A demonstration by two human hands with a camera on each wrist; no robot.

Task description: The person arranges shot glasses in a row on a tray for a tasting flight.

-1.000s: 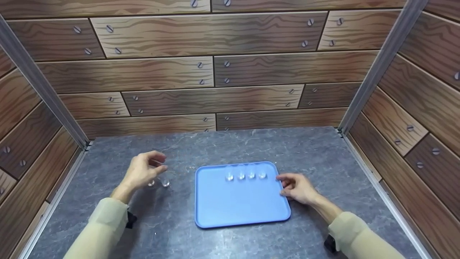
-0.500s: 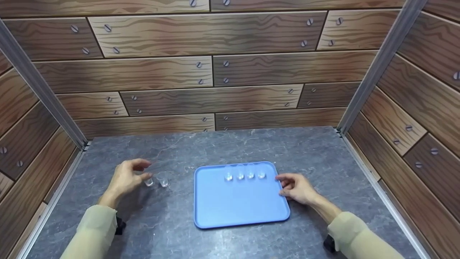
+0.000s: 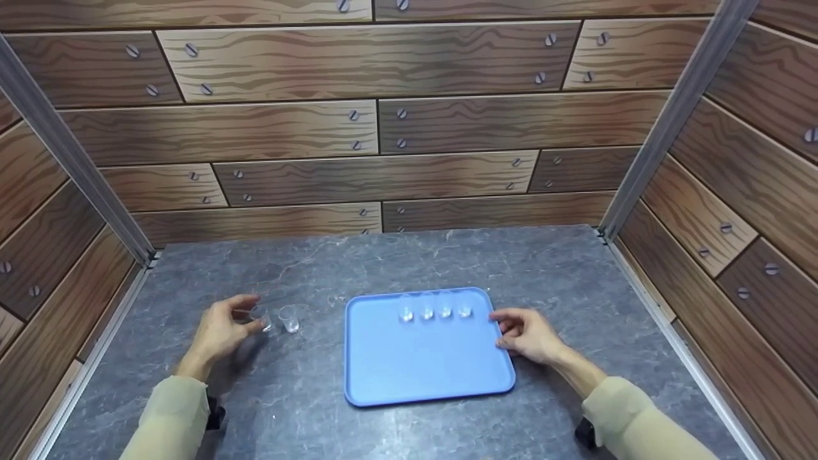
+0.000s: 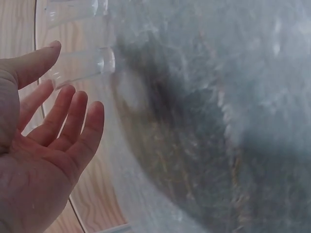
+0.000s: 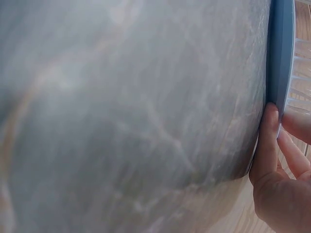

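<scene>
My left hand (image 3: 220,329) is beside a small clear cup (image 3: 262,318) standing on the grey table. In the left wrist view its thumb and fingers are spread to either side of that cup, without a visible grip. Just right of it stands a second clear cup (image 3: 289,319). A blue tray (image 3: 428,367) lies in the middle, with several clear cups (image 3: 427,312) in a row near its far edge. At the tray's right rim, my right hand (image 3: 530,335) holds the edge between thumb and fingers; the right wrist view shows the fingers (image 5: 270,119) against the rim.
The grey marbled table (image 3: 307,396) is enclosed by wood-patterned walls (image 3: 383,128) at the back and sides. Metal rails (image 3: 645,160) run along the corners.
My left hand has moved left and come lower, from above the two loose cups to around the left one. The right hand and the tray have stayed in place.
</scene>
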